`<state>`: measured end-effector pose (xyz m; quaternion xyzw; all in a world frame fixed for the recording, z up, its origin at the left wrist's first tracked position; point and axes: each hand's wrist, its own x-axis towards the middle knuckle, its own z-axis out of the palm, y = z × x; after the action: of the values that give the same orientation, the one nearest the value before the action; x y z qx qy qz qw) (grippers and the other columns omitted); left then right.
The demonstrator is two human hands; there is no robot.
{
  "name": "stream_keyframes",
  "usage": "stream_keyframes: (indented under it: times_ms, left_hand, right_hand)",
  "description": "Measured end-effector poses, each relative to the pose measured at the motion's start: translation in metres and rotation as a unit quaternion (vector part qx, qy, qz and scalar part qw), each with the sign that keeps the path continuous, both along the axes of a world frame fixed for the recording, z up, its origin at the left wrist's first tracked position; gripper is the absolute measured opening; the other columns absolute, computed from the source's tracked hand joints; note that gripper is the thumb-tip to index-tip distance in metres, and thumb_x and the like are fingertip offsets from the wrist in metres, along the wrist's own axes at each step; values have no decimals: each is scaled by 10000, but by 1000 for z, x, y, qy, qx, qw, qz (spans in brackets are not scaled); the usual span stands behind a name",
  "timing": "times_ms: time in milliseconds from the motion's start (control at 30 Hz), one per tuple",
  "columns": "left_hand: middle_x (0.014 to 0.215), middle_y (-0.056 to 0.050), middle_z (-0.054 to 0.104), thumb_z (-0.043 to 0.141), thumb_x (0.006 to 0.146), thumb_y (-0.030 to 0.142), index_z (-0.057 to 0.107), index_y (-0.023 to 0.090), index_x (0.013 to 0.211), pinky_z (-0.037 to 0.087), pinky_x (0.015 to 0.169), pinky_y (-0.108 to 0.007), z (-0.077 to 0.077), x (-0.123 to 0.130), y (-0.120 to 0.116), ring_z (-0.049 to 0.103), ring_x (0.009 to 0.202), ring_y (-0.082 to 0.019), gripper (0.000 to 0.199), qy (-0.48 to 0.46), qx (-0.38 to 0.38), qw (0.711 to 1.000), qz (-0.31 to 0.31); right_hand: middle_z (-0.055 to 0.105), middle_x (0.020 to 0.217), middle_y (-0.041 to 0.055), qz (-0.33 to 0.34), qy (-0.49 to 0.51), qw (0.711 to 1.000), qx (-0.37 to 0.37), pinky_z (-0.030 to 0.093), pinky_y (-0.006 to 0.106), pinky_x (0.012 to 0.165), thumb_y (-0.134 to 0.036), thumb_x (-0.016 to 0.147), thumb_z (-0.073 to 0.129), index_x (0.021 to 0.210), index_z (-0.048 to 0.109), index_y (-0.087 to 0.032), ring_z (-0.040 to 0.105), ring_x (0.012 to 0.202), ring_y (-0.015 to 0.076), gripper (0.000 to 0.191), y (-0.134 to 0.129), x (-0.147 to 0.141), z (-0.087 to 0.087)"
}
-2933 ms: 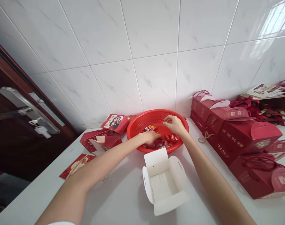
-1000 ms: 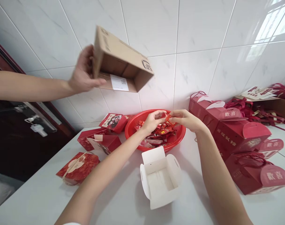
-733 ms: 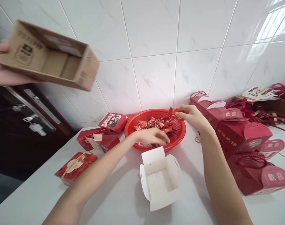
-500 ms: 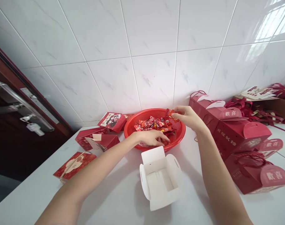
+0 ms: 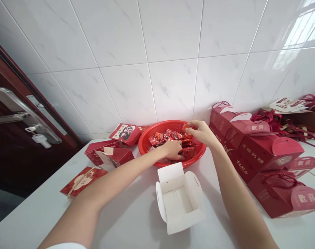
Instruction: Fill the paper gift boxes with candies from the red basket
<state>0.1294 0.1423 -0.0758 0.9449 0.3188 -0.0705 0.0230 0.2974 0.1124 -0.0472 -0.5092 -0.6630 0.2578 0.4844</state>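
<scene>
A red plastic basket [image 5: 201, 152] holds many red-wrapped candies [image 5: 157, 137]. Inside its near half is my left hand [image 5: 172, 150], fingers curled down among the candies; what they hold, if anything, is hidden. My right hand [image 5: 202, 132] reaches over the basket's right rim, its fingers closed on a red-wrapped candy [image 5: 185, 127] at the far right side. Just in front of the basket stands an open white box [image 5: 179, 200], its flaps spread and nothing inside it.
Red gift boxes [image 5: 271, 148] line the right side, with a carton of red ribbons [image 5: 299, 126] behind them. Several smaller red boxes [image 5: 125, 134] sit left of the basket. A tiled wall [image 5: 173, 86] rises behind; a door handle [image 5: 25, 116] is at far left.
My left hand has shifted slightly up and deeper among the candies. My right hand has moved a little left and lower, bringing its candy further into the basket. The view has turned slightly.
</scene>
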Motion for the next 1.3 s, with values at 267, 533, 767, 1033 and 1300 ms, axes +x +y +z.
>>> stream_keyframes:
  times_ms: [267, 533, 767, 1033, 1300]
  left_hand:
    - [569, -14, 547, 453, 889, 258, 547, 176, 555, 340, 595, -281, 9, -13, 44, 510, 587, -159, 357, -294, 4, 923, 247]
    - [1036, -71, 727, 577, 806, 227, 736, 177, 948, 472, 864, -297, 21, -33, 38, 641, 941, -217, 220, -337, 2, 925, 175]
    - [877, -18, 735, 629, 738, 114, 759, 243, 1056, 458, 659, -248, 18, -19, -9, 637, 721, -178, 367, 35, -225, 973, -28]
    - [1071, -107, 677, 579, 860, 159, 713, 310, 1165, 495, 801, -332, -1, -1, -17, 658, 931, -253, 366, 98, 2, 994, 55]
    - [769, -106, 724, 561, 845, 43, 750, 183, 883, 472, 884, -489, -4, 8, -16, 693, 879, -313, 239, 76, -9, 997, 21]
  right_hand:
    - [673, 758, 28, -48, 36, 998, 29, 477, 297, 702, -326, 738, 576, 778, 679, -171, 601, 723, 177, 191, 3, 6, -1]
    - [655, 737, 26, -72, 48, 996, 36, 472, 302, 693, -337, 728, 586, 754, 667, -180, 592, 725, 183, 178, 2, 8, 1]
    - [620, 714, 7, -64, 37, 997, 25, 427, 303, 685, -351, 726, 582, 718, 636, -188, 541, 684, 164, 172, 1, 5, 0]
    - [661, 756, 22, -60, 12, 998, 14, 434, 309, 705, -354, 706, 569, 757, 664, -192, 573, 732, 187, 195, 10, 0, -11]
    - [601, 669, -13, -32, 54, 997, -42, 404, 269, 636, -303, 669, 586, 668, 606, -188, 533, 656, 144, 117, 22, -7, -32]
